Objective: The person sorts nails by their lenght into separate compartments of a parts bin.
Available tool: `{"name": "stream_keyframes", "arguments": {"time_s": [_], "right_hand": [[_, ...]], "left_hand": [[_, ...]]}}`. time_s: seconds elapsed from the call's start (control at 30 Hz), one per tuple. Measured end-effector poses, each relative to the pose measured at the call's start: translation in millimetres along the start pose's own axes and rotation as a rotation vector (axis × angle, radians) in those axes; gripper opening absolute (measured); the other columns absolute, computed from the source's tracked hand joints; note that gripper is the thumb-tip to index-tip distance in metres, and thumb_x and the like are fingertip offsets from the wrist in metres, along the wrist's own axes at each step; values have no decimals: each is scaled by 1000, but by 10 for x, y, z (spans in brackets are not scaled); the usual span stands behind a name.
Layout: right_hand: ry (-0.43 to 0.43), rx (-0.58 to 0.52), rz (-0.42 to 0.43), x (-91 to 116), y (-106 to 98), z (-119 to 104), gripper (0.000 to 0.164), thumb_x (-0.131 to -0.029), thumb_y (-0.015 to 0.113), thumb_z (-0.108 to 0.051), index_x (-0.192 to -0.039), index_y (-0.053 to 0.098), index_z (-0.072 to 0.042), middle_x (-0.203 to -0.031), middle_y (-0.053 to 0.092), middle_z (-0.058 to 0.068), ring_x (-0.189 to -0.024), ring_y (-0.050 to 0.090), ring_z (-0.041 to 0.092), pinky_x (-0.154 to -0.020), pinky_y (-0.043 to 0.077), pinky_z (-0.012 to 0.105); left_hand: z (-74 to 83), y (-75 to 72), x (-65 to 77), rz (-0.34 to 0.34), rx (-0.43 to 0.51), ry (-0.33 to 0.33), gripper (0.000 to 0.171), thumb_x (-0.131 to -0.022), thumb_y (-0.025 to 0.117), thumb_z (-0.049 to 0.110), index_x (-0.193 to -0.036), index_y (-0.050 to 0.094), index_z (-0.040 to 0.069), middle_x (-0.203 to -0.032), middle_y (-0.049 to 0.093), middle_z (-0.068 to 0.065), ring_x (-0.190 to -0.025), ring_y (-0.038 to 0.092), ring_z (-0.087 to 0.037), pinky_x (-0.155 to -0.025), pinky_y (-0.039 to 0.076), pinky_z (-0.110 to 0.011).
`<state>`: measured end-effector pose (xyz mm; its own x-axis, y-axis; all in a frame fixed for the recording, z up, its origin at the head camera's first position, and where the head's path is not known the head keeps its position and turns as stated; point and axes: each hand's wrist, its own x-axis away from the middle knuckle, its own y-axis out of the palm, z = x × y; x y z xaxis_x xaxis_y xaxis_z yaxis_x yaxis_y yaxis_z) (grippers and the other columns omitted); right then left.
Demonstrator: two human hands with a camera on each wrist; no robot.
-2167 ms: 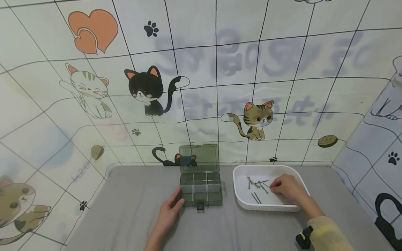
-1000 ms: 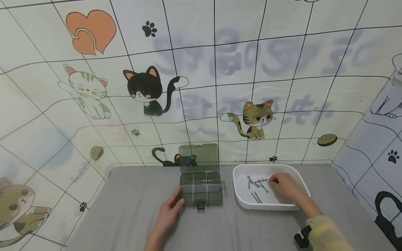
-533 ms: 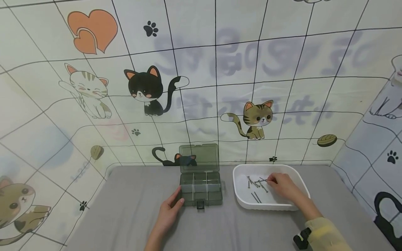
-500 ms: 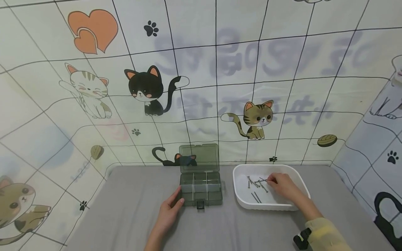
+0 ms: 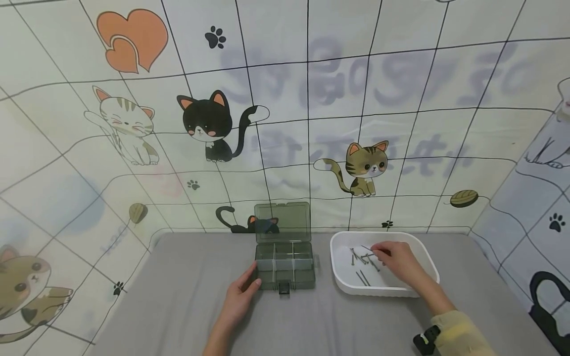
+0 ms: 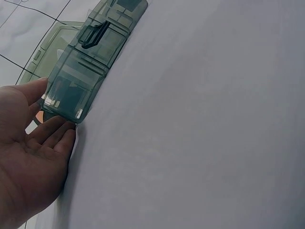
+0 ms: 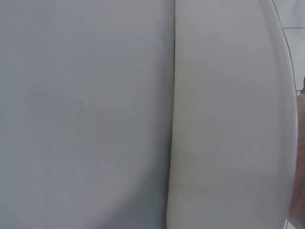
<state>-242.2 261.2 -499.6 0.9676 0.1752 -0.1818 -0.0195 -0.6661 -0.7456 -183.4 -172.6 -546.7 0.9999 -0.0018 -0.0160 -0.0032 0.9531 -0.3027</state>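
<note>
A green see-through compartment box [image 5: 285,269] stands on the grey cloth with its lid [image 5: 283,222] raised at the back. My left hand [image 5: 236,301] holds the box at its left end, thumb near the front corner; in the left wrist view the other fingers curl against that end. To the right, a white tray [image 5: 383,292] bears several loose screws [image 5: 356,257]. Over the tray, my right hand [image 5: 398,259] pinches one thin screw [image 5: 366,247] between thumb and forefinger, its free end pointing left. The right wrist view shows mostly the tray's outer wall [image 7: 228,119].
Grey cloth [image 5: 187,306] covers the table. A white curtain [image 5: 285,148] printed with cats and a grid hangs behind and at both sides. Two screws [image 5: 362,278] lie apart from the heap in the tray. A black camera [image 5: 426,340] is strapped at my right wrist.
My right hand has shifted slightly left and up over the tray, and the pinched screw has come away from the heap. The left hand and the box stay where they were.
</note>
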Motion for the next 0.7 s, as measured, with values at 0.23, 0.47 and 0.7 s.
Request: {"name": "stream_keyframes", "arguments": {"time_s": [0.23, 0.47, 0.7], "right_hand": [[-51, -11, 33, -5, 23, -171, 14, -94, 70, 2, -106, 76, 4, -93, 74, 10, -71, 62, 13, -59, 52, 24], [-158, -49, 58, -28, 55, -335, 12, -92, 73, 2, -103, 77, 4, -86, 73, 8, -68, 61, 10, -56, 50, 24], [-218, -79, 54, -83, 124, -489, 10, -91, 73, 4, -100, 78, 2, -85, 73, 7, -69, 58, 3, -60, 53, 23]], "left_hand": [[-18, -8, 5, -2, 12, -4, 52, -104, 63, 18, -153, 50, 10, -157, 44, -14, -148, 35, -35, -116, 34, -50], [-13, -8, 16, -7, 17, -2, 52, -104, 64, 20, -153, 50, 11, -158, 43, -14, -148, 35, -35, -114, 38, -50], [-3, -10, 16, -4, 31, -4, 53, -103, 65, 21, -153, 50, 14, -158, 43, -11, -148, 35, -33, -114, 37, -50]]}}
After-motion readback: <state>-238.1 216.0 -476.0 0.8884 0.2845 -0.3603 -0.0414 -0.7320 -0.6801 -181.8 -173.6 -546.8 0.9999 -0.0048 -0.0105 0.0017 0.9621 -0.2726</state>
